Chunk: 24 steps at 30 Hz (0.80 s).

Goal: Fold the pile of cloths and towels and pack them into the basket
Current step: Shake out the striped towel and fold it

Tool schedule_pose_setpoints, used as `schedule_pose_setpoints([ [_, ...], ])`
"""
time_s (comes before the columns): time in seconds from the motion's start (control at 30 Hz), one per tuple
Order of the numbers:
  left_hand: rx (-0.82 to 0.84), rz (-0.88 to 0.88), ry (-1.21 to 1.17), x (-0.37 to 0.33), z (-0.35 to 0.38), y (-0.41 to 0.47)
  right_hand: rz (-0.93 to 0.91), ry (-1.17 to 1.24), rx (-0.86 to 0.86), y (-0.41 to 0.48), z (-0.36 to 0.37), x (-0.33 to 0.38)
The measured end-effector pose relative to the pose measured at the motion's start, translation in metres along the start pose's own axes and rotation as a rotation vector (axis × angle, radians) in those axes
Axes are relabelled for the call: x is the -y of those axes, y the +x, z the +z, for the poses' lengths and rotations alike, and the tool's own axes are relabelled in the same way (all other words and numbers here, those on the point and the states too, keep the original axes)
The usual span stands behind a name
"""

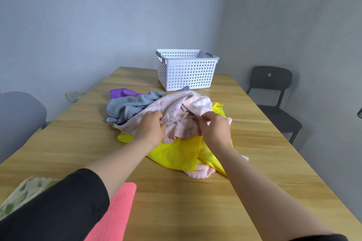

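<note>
A heap of cloths lies mid-table: a pale pink towel (176,109) on top, a grey-blue towel (133,103) at its left, a purple cloth (121,93) behind, a yellow cloth (176,152) in front and a small pink cloth (199,172) under the yellow one. My left hand (150,127) grips the pink towel's edge. My right hand (215,127) pinches the same towel further right. Behind the heap stands a white perforated basket (186,72); its inside is hidden from here.
A coral pink cloth (115,211) lies at the near edge by my left arm, with a green patterned cloth (25,191) at its left. The wooden table (254,143) runs towards the wall. A black chair (274,96) stands at the right, a grey chair (17,115) at the left.
</note>
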<state>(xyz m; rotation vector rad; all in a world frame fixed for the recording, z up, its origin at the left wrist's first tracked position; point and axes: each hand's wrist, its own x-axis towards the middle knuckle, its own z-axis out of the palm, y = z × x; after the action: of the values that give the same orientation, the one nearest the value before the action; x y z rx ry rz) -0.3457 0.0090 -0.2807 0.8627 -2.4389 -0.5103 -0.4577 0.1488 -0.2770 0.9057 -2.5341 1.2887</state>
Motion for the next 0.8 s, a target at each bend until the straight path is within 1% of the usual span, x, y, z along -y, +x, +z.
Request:
schedule_pose_setpoints([
  [0.1, -0.087, 0.033, -0.157, -0.006, -0.019, -0.005, 0.000, 0.035, -0.099, -0.003, -0.019, 0.010],
  [0.2, -0.163, 0.111, -0.267, -0.027, -0.044, -0.021, -0.005, 0.030, -0.205, -0.014, -0.044, 0.028],
  [0.3, -0.207, 0.166, -0.387, -0.055, -0.072, -0.048, -0.017, 0.187, -0.289, -0.035, -0.082, 0.051],
  [0.43, -0.206, 0.175, -0.555, -0.088, -0.111, -0.104, -0.048, 0.346, -0.354, -0.078, -0.142, 0.074],
  [0.57, -0.154, 0.154, -0.680, -0.107, -0.131, -0.173, -0.039, 0.405, -0.302, -0.134, -0.188, 0.083],
  [0.63, -0.065, 0.120, -0.704, -0.107, -0.132, -0.210, -0.035, 0.418, -0.252, -0.167, -0.207, 0.081],
  [0.67, -0.010, 0.104, -0.669, -0.103, -0.129, -0.223, -0.042, 0.420, -0.208, -0.178, -0.212, 0.079],
  [0.73, 0.074, 0.076, -0.526, -0.095, -0.122, -0.252, -0.040, 0.406, -0.073, -0.204, -0.221, 0.070],
  [0.8, 0.093, 0.060, -0.433, -0.087, -0.114, -0.276, -0.032, 0.357, 0.063, -0.230, -0.226, 0.057],
])
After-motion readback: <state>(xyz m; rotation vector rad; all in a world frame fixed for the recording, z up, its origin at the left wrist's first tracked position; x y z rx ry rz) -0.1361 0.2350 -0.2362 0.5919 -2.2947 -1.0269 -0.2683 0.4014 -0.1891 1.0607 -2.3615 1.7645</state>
